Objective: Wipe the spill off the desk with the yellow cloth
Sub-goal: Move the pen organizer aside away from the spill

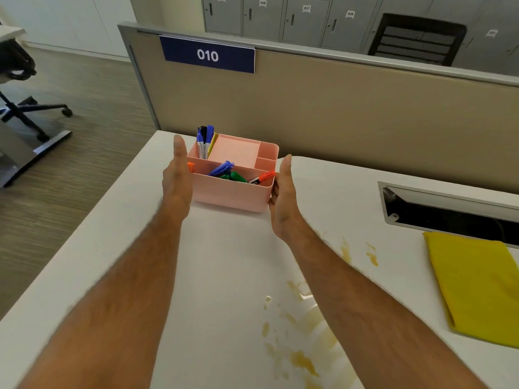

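Observation:
A yellowish-brown spill (302, 357) is spattered over the white desk (230, 265), running from the near middle up toward the right, partly under my right forearm. The yellow cloth (477, 284) lies flat at the right edge of the view, untouched. A pink desk organizer (233, 192) with markers and pens stands near the desk's far left corner. My left hand (178, 175) presses its left side and my right hand (283, 195) its right side, so the organizer is gripped between both palms.
A beige partition with a blue "010" sign (207, 55) rises behind the desk. A metal cable slot (449, 209) is open in the desk just above the cloth. An office chair base (31, 113) stands on the floor at left. Grey lockers line the back.

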